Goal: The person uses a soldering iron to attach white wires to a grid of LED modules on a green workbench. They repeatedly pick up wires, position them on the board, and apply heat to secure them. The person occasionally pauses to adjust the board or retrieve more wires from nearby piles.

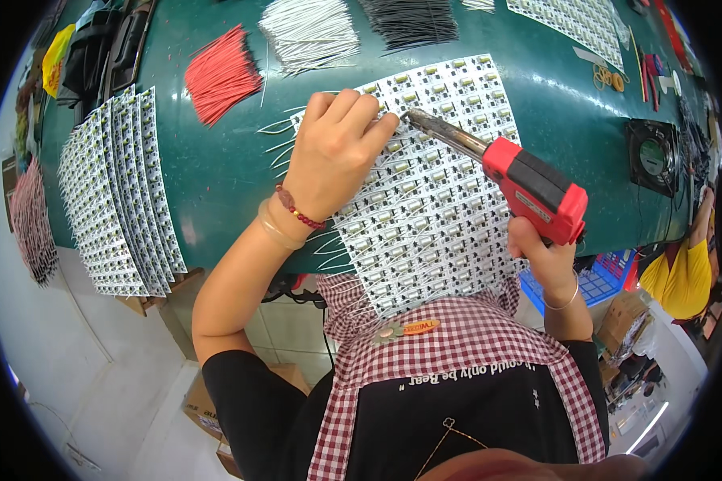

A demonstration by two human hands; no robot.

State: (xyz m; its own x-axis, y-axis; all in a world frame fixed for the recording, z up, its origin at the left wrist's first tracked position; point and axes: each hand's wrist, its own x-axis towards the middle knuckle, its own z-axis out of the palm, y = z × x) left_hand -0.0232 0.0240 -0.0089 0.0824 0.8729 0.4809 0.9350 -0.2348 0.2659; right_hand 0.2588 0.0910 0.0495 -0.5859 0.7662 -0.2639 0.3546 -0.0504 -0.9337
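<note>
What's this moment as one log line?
left hand: over circuit-board sheet; right hand: holding soldering gun, tip near left hand; beyond: red wires, white wires, black wires

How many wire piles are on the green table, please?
4 along the far side, left to right: red pile, white pile, black pile, partial white pile; more may be hidden.

Holding red soldering gun [540, 191] in right hand [547, 260], pointed toward left hand [337, 144], over circuit-board sheet [433, 228] overhanging desk [217, 180].
</note>
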